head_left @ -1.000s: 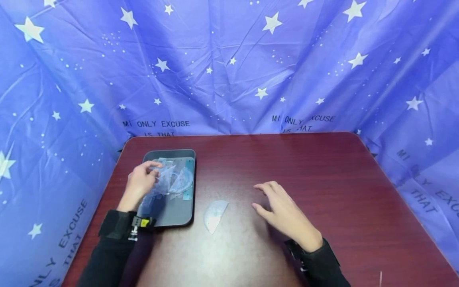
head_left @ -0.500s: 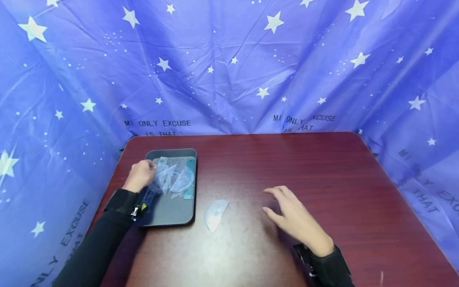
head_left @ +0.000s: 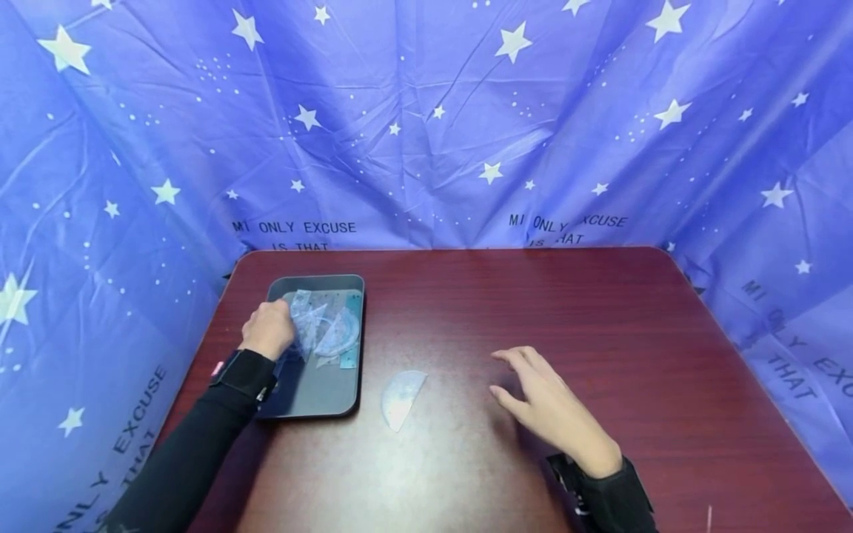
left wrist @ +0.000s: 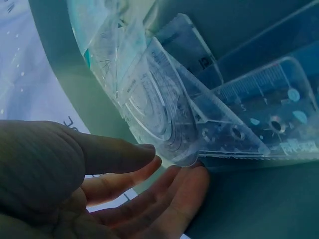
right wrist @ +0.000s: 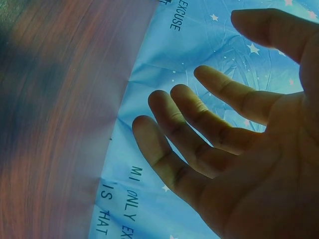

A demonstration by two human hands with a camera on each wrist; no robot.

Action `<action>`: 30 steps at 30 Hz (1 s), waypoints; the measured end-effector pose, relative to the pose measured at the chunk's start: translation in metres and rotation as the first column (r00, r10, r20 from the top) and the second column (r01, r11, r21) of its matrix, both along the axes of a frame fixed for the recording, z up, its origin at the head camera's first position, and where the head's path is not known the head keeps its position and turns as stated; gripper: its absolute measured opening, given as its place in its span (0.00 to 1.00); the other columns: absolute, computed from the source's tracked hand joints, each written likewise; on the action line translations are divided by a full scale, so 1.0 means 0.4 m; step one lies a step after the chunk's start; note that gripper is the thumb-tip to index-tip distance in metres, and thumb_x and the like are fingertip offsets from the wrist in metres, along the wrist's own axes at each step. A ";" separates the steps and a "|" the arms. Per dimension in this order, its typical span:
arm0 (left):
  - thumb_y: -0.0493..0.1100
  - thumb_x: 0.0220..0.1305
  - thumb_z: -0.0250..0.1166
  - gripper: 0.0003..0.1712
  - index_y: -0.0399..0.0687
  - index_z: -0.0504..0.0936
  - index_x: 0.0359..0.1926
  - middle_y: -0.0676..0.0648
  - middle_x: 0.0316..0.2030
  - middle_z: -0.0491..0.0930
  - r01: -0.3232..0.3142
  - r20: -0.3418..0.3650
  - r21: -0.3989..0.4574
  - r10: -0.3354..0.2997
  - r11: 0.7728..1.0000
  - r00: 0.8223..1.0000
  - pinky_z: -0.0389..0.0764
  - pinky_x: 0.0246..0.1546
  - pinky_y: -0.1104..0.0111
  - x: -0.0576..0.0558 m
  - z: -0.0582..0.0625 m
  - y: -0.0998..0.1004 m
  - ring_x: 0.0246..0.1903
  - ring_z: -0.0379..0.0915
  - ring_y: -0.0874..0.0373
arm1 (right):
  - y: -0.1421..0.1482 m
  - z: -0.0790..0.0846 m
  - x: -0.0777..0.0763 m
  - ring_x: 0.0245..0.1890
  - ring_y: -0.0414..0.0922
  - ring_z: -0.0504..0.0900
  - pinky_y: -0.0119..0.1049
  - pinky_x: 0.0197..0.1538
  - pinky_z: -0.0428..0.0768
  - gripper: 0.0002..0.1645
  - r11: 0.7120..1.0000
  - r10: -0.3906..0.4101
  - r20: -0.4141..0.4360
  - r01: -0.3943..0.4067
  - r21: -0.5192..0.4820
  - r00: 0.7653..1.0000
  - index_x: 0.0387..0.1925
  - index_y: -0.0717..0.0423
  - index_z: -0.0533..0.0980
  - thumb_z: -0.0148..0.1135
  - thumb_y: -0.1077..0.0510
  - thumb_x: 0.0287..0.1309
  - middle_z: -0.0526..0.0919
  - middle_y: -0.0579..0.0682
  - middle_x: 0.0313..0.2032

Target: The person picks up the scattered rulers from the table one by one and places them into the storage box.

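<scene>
My left hand point(head_left: 269, 329) reaches into the dark grey tray point(head_left: 313, 396) at the table's left, over a pile of clear plastic drawing tools. In the left wrist view, my left fingertips touch the lower rim of a clear protractor point(left wrist: 164, 112), the thumb set apart from the fingers. Beside it lie a clear set square point(left wrist: 219, 117) and a clear ruler point(left wrist: 271, 94). My right hand point(head_left: 549, 403) hovers over the table with fingers loosely spread, holding nothing. Between hand and tray, another clear protractor point(head_left: 402, 400) lies flat on the table.
The dark red wooden table point(head_left: 533, 303) reaches back to a blue star-patterned curtain point(head_left: 413, 170), which also hangs on both sides. A teal-edged ruler point(head_left: 349, 355) lies along the tray's right wall.
My left hand has turned over and lowered into the left side of the tray onto the pile. My right hand has shifted slightly right, then stayed still.
</scene>
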State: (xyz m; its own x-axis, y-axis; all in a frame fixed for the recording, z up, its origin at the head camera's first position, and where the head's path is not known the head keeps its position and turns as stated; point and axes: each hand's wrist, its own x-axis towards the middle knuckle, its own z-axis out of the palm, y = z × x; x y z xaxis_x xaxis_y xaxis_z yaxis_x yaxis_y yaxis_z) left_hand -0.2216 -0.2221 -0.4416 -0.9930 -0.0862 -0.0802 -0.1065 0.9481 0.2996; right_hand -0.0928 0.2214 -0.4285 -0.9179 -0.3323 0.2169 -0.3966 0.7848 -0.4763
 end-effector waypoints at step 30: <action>0.47 0.75 0.63 0.25 0.35 0.81 0.64 0.30 0.58 0.83 0.047 -0.312 0.052 -0.029 0.998 0.950 0.85 0.47 0.39 0.222 0.053 0.276 0.57 0.79 0.33 | -0.285 -0.035 -0.142 0.63 0.52 0.80 0.51 0.67 0.82 0.47 0.836 0.463 0.180 -0.495 0.234 0.868 0.73 0.52 0.75 0.85 0.58 0.51 0.80 0.54 0.67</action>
